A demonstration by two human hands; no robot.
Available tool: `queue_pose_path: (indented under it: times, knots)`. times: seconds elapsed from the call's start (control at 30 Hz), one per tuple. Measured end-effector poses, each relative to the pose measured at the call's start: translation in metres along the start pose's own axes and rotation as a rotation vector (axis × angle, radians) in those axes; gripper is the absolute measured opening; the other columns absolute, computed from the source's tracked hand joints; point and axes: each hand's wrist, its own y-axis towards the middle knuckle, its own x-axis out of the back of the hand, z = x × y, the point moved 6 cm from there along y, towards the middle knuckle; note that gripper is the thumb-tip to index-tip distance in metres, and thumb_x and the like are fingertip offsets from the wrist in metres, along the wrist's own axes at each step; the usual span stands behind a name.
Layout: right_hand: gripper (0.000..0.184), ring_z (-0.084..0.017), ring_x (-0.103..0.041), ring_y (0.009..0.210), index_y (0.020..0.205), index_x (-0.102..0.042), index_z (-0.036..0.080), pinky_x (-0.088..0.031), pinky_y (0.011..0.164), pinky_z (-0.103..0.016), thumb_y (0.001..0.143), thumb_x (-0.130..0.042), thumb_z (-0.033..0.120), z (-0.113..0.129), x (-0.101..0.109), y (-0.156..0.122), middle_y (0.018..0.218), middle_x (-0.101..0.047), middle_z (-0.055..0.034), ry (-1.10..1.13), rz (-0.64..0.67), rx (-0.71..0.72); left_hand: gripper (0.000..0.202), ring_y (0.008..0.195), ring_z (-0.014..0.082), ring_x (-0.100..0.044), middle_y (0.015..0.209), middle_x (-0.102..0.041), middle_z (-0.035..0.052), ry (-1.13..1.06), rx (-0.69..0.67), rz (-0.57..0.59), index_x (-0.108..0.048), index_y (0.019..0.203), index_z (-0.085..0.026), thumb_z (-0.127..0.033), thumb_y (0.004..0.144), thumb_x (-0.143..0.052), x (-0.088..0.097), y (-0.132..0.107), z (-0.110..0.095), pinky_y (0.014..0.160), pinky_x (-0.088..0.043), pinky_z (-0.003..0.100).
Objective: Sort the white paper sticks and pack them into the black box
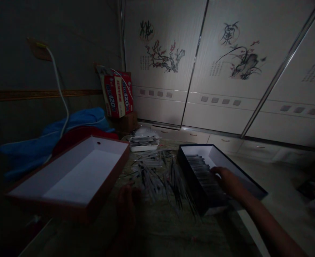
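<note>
My right hand (225, 181) reaches into a dark-edged box (229, 162) with a white inside. Its fingers are bent down over a row of thin, dark slender pieces in clear sleeves (200, 166) packed side by side. What lies between the fingertips is hidden. My left hand (125, 203) is low over the table, just right of the red box, dark and blurred; its fingers do not show clearly. Between the two boxes, loose thin dark sticks in clear sleeves (152, 180) lie spread in a messy heap, near my left hand.
A red-sided box (108, 178) with a bare white inside stands on the left. Behind the heap sits a white tray (144, 147) piled with more slender pieces. Blue cloth (74, 121), a red printed carton (118, 94) and a white cable (58, 82) are further back.
</note>
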Motion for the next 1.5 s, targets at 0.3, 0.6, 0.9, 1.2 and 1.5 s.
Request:
queue_pose_path:
  times: [0.3, 0.6, 0.9, 1.2, 1.5]
  knots:
    - [0.023, -0.017, -0.062, 0.074, 0.09, -0.063, 0.017, -0.042, 0.062, -0.023, 0.081, -0.043, 0.023, 0.14, -0.055, -0.058, 0.085, -0.067, -0.0069, 0.278, 0.278, 0.194, 0.039, 0.053, 0.015, -0.055, 0.061, -0.062, 0.0009, -0.004, -0.003, 0.027, -0.062, 0.085, -0.015, -0.052, 0.071, -0.055, -0.007, -0.006, -0.008, 0.052, -0.044, 0.025]
    - [0.017, -0.023, -0.063, 0.077, 0.086, -0.06, 0.016, -0.04, 0.06, -0.028, 0.081, -0.045, 0.022, 0.156, -0.106, -0.069, 0.086, -0.065, -0.0111, -0.058, 0.211, 0.057, 0.022, 0.053, 0.0171, -0.057, 0.06, -0.062, 0.0011, 0.149, -0.121, 0.299, -0.062, 0.084, -0.02, -0.039, 0.075, -0.054, -0.03, -0.021, 0.003, 0.052, -0.045, 0.026]
    - [0.023, -0.016, -0.059, 0.067, 0.079, -0.059, 0.022, -0.037, 0.057, -0.024, 0.087, -0.039, 0.028, 0.157, -0.062, -0.088, 0.08, -0.061, -0.0051, 0.137, 0.079, 0.155, 0.037, 0.105, 0.0239, -0.052, 0.113, -0.055, 0.009, 0.414, -0.561, 0.451, -0.062, 0.108, -0.028, -0.016, 0.074, -0.054, -0.044, -0.037, -0.005, 0.092, -0.041, 0.042]
    - [0.03, -0.016, -0.06, 0.073, 0.087, -0.063, 0.017, -0.042, 0.064, -0.022, 0.089, -0.038, 0.034, 0.167, -0.062, -0.065, 0.081, -0.065, -0.0053, 0.56, 0.092, 0.157, 0.014, 0.083, 0.0235, -0.057, 0.082, -0.062, 0.0068, 0.328, -0.425, 0.312, -0.071, 0.08, -0.024, -0.023, 0.071, -0.06, -0.032, -0.021, -0.007, 0.078, -0.047, 0.037]
    - [0.019, -0.025, -0.065, 0.079, 0.084, -0.065, 0.014, -0.043, 0.063, -0.029, 0.08, -0.05, 0.024, 0.174, -0.128, -0.012, 0.085, -0.069, -0.015, 0.031, 0.368, 0.027, 0.029, 0.05, 0.0139, -0.053, 0.057, -0.059, -0.0006, -0.015, 0.07, 0.236, -0.066, 0.084, -0.016, -0.039, 0.067, -0.062, -0.029, -0.009, 0.017, 0.048, -0.044, 0.024]
